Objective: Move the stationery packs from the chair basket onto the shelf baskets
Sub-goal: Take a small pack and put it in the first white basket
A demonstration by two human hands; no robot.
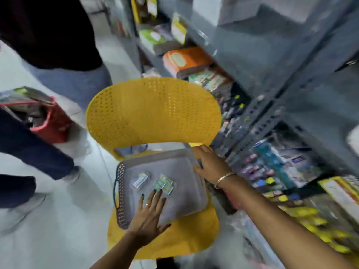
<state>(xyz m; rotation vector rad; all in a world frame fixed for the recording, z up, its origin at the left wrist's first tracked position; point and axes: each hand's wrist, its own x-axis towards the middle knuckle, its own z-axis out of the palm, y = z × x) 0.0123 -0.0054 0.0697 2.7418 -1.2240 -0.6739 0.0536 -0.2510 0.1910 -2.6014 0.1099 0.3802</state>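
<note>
A grey plastic basket [182,199] lies on the seat of a yellow chair [153,111]. Two small stationery packs rest on its floor: one clear pack [140,180] to the left and a green-and-blue pack [165,185] beside it. My left hand [149,216] reaches into the basket with fingers spread, fingertips touching the near edge of the green-and-blue pack. My right hand [210,164] grips the basket's right rim; a thin bangle sits on that wrist. The frame is motion-blurred.
Grey metal shelving [272,105] packed with colourful goods runs along the right. An orange box [186,60] sits on a lower shelf. At left stand other people's legs [35,144] and a red basket [48,121] full of items on the pale floor.
</note>
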